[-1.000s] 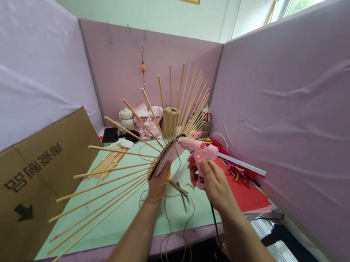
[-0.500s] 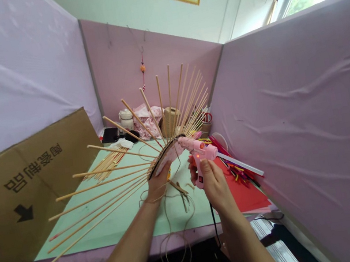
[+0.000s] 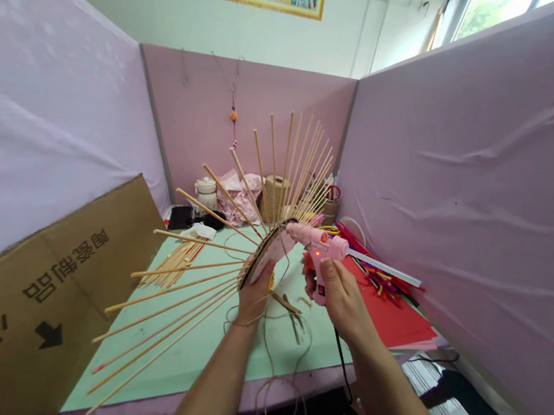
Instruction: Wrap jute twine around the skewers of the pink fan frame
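My left hand (image 3: pixel 255 294) grips the lower edge of a round cardboard disc (image 3: pixel 270 252), tilted above the table. Several thin wooden sticks (image 3: pixel 178 286) fan out from the disc's rim. Wrapped around the handle of a pink hot glue gun (image 3: pixel 313 242) is my right hand (image 3: pixel 340 290). The gun's nozzle is at the disc's right side; whether it touches cannot be made out. A clear glue stick (image 3: pixel 385 266) pokes out of its back, and its small light glows. Loose twine (image 3: pixel 274 378) hangs from near my left hand over the table edge.
A cardboard box panel (image 3: pixel 74 298) leans at the left. On the green table top (image 3: pixel 184 350) lie spare sticks (image 3: pixel 172 262), red paper (image 3: pixel 394 319) and coloured pipe cleaners (image 3: pixel 382 278). A twine spool (image 3: pixel 276 192) and a white jar (image 3: pixel 207 194) stand behind. Fabric-covered partitions (image 3: pixel 478 202) enclose the table.
The whole view has shifted slightly, so everything sits a little lower and further right. Both hands keep their hold, and the glue gun stays at the disc's right side.
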Demonstrator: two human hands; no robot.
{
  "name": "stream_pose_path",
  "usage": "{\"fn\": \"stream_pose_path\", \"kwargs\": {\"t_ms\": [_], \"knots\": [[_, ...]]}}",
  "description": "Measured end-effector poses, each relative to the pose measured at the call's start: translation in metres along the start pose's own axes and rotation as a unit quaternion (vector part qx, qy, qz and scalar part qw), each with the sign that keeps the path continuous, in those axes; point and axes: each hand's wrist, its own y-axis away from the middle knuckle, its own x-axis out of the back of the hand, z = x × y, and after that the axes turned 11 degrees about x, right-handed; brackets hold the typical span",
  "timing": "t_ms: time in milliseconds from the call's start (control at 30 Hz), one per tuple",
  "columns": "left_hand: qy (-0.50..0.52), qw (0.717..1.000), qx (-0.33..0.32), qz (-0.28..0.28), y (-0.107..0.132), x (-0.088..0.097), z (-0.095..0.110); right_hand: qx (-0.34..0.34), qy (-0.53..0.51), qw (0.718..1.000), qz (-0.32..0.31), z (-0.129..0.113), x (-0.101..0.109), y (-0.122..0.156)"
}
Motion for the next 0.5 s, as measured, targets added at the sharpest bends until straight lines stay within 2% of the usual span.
{"fn": "stream_pose_path", "kwargs": {"t_ms": [167, 500], "knots": [[-0.046, 0.997, -0.056, -0.029, 0.0001, -0.0009, 0.0015, -0.002, 0.006, 1.000, -0.003, 0.0004, 0.0000, 0.0011], [-0.060, 0.996, -0.061, -0.012, -0.0017, 0.0004, -0.0029, -0.007, 0.006, 1.000, -0.006, -0.0013, -0.0024, -0.0021]]}}
